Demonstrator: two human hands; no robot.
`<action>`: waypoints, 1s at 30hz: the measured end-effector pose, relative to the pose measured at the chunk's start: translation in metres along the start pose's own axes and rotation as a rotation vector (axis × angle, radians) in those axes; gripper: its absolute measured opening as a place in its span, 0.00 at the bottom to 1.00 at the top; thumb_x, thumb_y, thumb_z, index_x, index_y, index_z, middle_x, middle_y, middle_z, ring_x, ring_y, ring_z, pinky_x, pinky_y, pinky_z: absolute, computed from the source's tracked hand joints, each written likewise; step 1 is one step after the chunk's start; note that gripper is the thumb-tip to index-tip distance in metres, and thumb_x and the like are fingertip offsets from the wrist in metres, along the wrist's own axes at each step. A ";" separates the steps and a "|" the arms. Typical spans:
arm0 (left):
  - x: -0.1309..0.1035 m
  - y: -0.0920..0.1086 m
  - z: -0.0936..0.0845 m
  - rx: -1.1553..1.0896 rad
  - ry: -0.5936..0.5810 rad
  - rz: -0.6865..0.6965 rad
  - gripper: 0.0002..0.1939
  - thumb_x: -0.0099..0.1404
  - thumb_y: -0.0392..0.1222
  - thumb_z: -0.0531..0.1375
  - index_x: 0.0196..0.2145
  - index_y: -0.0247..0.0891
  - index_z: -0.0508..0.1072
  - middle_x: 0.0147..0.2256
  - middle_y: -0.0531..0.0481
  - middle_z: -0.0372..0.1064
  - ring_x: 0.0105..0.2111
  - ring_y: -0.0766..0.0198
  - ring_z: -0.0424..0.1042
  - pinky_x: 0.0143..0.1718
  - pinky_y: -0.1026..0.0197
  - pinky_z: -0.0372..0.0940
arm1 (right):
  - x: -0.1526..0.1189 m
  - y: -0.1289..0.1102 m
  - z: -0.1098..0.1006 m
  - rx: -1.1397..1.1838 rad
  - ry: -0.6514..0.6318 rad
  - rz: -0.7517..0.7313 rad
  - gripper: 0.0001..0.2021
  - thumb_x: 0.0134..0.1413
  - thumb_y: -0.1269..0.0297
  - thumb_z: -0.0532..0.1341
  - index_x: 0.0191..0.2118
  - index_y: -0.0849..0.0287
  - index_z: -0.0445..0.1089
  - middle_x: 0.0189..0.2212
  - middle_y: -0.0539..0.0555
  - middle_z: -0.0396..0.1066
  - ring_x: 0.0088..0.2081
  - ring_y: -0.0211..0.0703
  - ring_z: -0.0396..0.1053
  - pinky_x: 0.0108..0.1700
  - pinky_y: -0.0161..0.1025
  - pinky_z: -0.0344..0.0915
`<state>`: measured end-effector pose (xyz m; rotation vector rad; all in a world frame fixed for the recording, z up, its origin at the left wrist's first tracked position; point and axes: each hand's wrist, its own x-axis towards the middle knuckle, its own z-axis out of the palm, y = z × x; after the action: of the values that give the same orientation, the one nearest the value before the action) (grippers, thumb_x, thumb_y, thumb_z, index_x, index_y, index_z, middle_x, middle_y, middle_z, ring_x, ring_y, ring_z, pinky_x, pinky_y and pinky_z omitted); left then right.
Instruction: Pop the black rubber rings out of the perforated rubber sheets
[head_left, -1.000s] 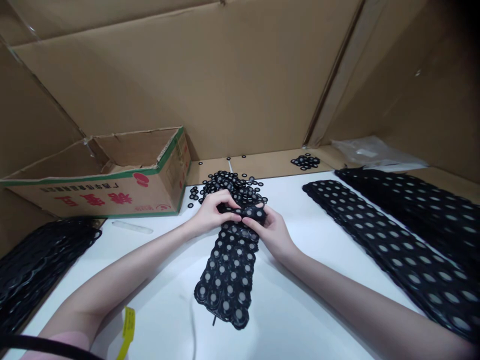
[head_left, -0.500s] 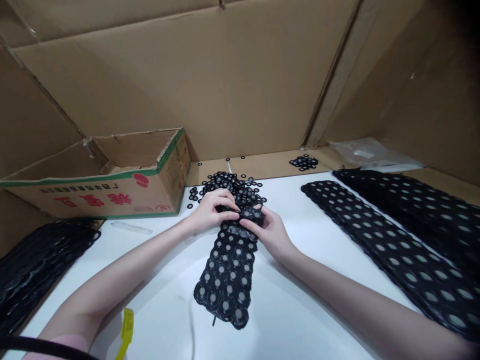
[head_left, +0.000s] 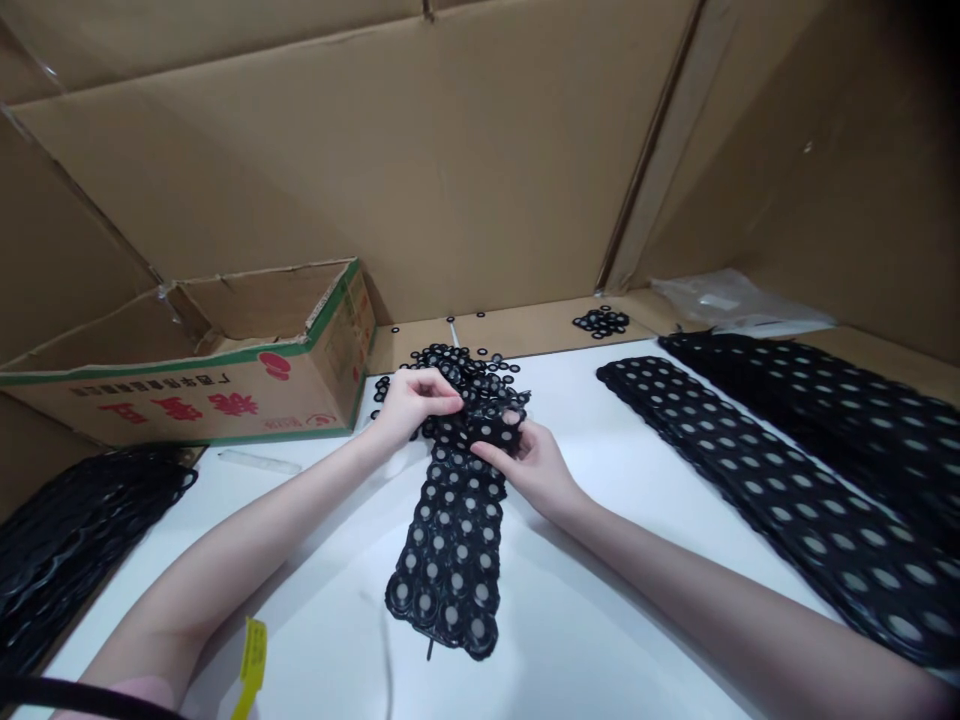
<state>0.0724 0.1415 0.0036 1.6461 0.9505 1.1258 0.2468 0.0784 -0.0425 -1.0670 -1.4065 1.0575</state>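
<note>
A black sheet [head_left: 453, 540] dotted with pale round spots lies lengthwise on the white table, its far end folded up. My right hand [head_left: 536, 462] grips the raised fold at its right side, thumb in front and fingers behind. Just left of the fold, my left hand [head_left: 421, 400] has thumb and forefinger pinched together; whatever is between the fingertips is too small to make out. Behind both hands is a loose heap of small black rings [head_left: 469, 368], partly covered by the left hand and the fold.
An open cardboard box [head_left: 300, 385] stands at the left, with a clear stick [head_left: 259, 461] before it. Black sheets are stacked at far left [head_left: 82, 530] and right [head_left: 780, 490]. A small ring pile [head_left: 602, 321] and plastic bag [head_left: 735, 300] lie at the back. A yellow tag [head_left: 252, 665] is near the front.
My left hand has moved slightly left and up, away from the fold and my right thumb. My right hand still holds the fold, which now shows more of its spotted face.
</note>
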 end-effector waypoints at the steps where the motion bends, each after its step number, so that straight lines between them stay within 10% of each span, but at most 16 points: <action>1: 0.004 0.000 -0.002 -0.062 0.065 -0.022 0.11 0.45 0.42 0.69 0.20 0.34 0.73 0.20 0.54 0.68 0.21 0.70 0.63 0.25 0.66 0.57 | 0.000 0.000 0.001 0.005 0.004 0.010 0.16 0.43 0.53 0.67 0.27 0.57 0.63 0.25 0.50 0.66 0.29 0.43 0.64 0.32 0.39 0.61; 7: 0.030 0.006 -0.029 -0.108 0.419 0.132 0.10 0.46 0.43 0.68 0.25 0.34 0.76 0.23 0.53 0.70 0.23 0.70 0.63 0.23 0.68 0.56 | -0.001 -0.001 0.002 -0.001 0.010 0.044 0.16 0.41 0.54 0.67 0.24 0.58 0.61 0.24 0.49 0.64 0.28 0.41 0.63 0.31 0.39 0.60; 15: 0.031 -0.020 -0.028 0.417 0.255 0.227 0.08 0.58 0.35 0.61 0.35 0.37 0.79 0.36 0.47 0.74 0.37 0.61 0.71 0.40 0.60 0.65 | 0.000 0.004 -0.001 -0.034 -0.037 0.020 0.15 0.43 0.56 0.67 0.28 0.58 0.62 0.26 0.48 0.63 0.30 0.40 0.62 0.32 0.37 0.60; 30: 0.002 0.005 -0.010 0.342 0.093 0.474 0.09 0.66 0.35 0.56 0.38 0.36 0.76 0.35 0.46 0.73 0.37 0.63 0.72 0.40 0.60 0.67 | 0.002 0.009 -0.002 -0.041 -0.034 -0.001 0.11 0.49 0.57 0.63 0.29 0.61 0.67 0.26 0.51 0.66 0.30 0.41 0.62 0.33 0.38 0.60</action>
<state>0.0644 0.1445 0.0110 2.1918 0.8682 1.4190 0.2492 0.0826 -0.0505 -1.0823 -1.4612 1.0540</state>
